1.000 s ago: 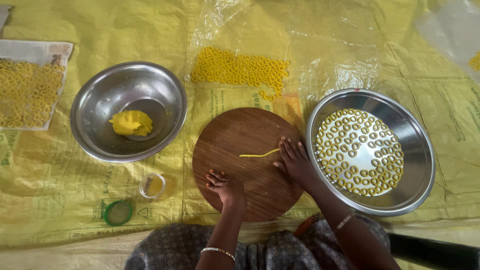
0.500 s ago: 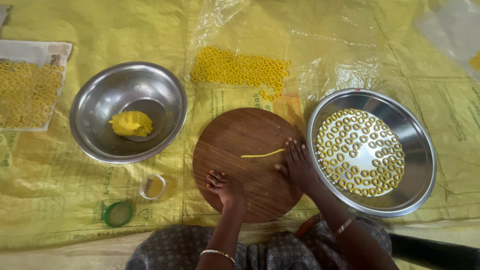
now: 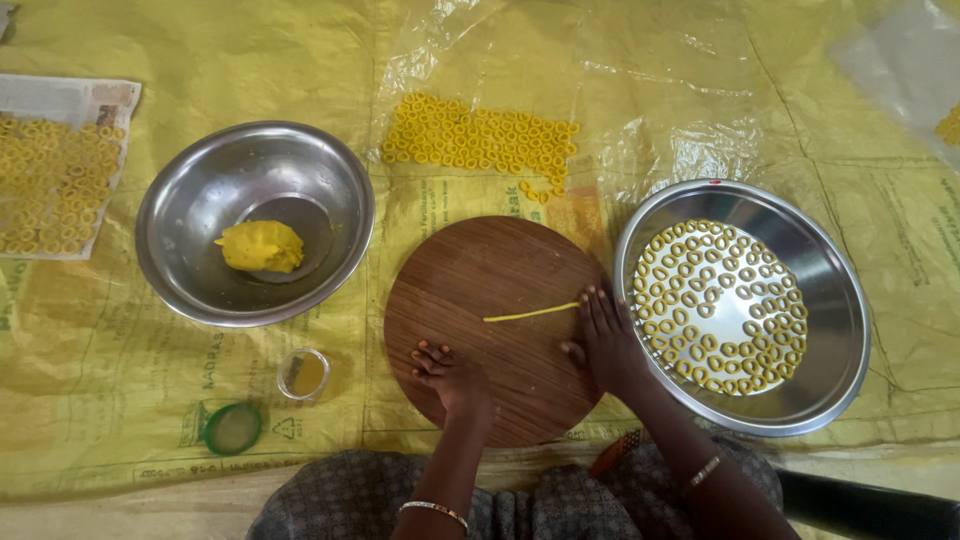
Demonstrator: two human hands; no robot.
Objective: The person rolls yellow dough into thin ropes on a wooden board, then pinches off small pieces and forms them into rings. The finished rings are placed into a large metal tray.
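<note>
We see a thin yellow dough strand [image 3: 531,313] lying straight across the round wooden board [image 3: 470,290], its end touching our right hand [image 3: 607,340], whose fingers lie flat and spread, gripping nothing. Our left hand [image 3: 452,376] rests curled on the board's near edge, also holding nothing. The left steel bowl [image 3: 180,205] holds a dough lump [image 3: 261,246]; the right steel bowl [image 3: 830,300] holds many dough rings [image 3: 720,300].
</note>
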